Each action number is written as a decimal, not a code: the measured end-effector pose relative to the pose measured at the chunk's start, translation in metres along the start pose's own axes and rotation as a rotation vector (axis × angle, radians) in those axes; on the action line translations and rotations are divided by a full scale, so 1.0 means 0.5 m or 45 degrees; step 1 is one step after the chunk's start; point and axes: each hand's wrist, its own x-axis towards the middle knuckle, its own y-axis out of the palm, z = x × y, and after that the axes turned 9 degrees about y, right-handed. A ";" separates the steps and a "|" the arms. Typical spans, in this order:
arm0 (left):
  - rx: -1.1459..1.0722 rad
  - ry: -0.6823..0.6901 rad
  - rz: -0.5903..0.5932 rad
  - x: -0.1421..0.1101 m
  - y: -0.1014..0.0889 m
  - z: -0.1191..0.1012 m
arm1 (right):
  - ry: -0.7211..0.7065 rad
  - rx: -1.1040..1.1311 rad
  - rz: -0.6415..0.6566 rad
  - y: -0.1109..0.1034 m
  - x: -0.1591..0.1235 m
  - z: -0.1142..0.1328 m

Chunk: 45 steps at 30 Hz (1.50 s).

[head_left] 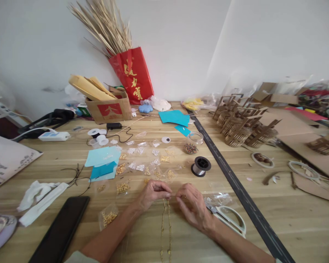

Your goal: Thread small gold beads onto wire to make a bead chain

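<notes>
My left hand [152, 193] and my right hand [193, 206] rest on the wooden table [263, 233], fingertips pinched close together. Between them they hold the top of a thin gold chain [166, 226], which hangs down toward me across the wood. Both hands are closed in a pinch on it. Just beyond the hands lie several small clear bags of gold and silver findings [142, 164]. A spool of silver wire [200, 166] stands to the right of them, and a small jar of beads [192, 145] sits behind it.
White-handled scissors [230, 217] lie by my right wrist. A black tablet [61, 228] lies front left, blue paper [102, 162] beyond it. A cardboard box [109, 107] and red bag [133, 75] stand at the back. Wooden cut-out baskets [241, 126] crowd the right.
</notes>
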 end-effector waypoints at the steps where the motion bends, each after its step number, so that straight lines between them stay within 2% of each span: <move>1: -0.001 0.001 -0.001 0.000 0.000 0.000 | -0.003 0.000 -0.003 0.000 0.000 0.000; 45: 0.140 -0.056 0.015 -0.001 0.009 -0.010 | -0.016 -0.001 0.013 0.002 0.003 0.002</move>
